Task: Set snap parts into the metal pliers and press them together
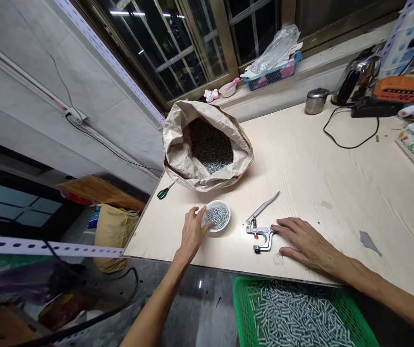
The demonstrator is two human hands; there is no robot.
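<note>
At the left rim of a small white bowl is my left hand. Its forefinger meets the rim and its thumb reaches over the edge, holding the bowl. Small silvery metal pins fill it; their exact kind is too small to tell. My right hand lies flat on the table, fingers stretched out. Those fingertips touch or nearly touch the body of hand-held snap pliers, which lie on the wood with the silver lever raised away. Behind the bowl stands an opened sack with many small metal pieces inside.
A green basket of metal pieces sits below the table's front edge. Green-handled scissors lie left of the sack. At the back right are a metal canister, a kettle and an orange battery with a cord.
</note>
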